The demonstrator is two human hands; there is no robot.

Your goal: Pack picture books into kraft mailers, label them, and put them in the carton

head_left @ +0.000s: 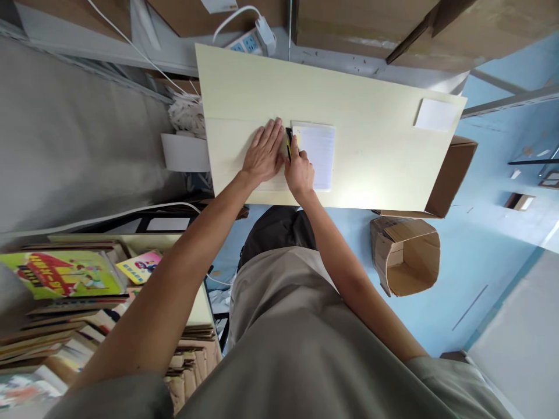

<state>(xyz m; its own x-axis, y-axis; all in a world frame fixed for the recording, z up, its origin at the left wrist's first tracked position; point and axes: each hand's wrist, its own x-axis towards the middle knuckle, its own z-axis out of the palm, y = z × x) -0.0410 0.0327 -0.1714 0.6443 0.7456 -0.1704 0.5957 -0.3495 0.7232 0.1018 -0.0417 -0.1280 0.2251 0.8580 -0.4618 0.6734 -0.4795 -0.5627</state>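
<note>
Now | left hand flat, fingers spread on pale cream table | right hand clamped on black-and-yellow cutter at left edge of white paper pad | tip: press down firmly, draw blade straight, fingers off cut line

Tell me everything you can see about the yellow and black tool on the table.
The tool is slim, black with a yellow strip, and looks like a utility knife, though it is too small to be sure. It lies on the pale table, along the left edge of a white paper stack. The right hand grips it from the near end, covering much of it. The left hand presses flat on the table just beside it. No blade can be made out.
</note>
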